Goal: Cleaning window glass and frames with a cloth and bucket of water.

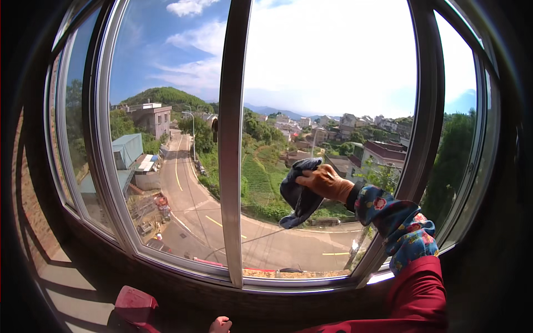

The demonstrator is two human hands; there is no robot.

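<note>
My right hand is raised in front of the right-hand glass pane of a sliding window. Bunched in its fingers is a dark blue-grey cloth, whose lower end hangs loose. The cloth lies over or against the glass; exact contact cannot be told. A floral sleeve cover wraps my right forearm above a dark wrist band. Low at the picture's bottom edge, my left hand shows only partly, its fingers curled; whether it holds anything is hidden.
A vertical metal window frame bar with a dark latch divides the panes. The sill track runs below. A red plastic object stands at lower left, beside sunlit floor. Outside, far below, lies a curving road.
</note>
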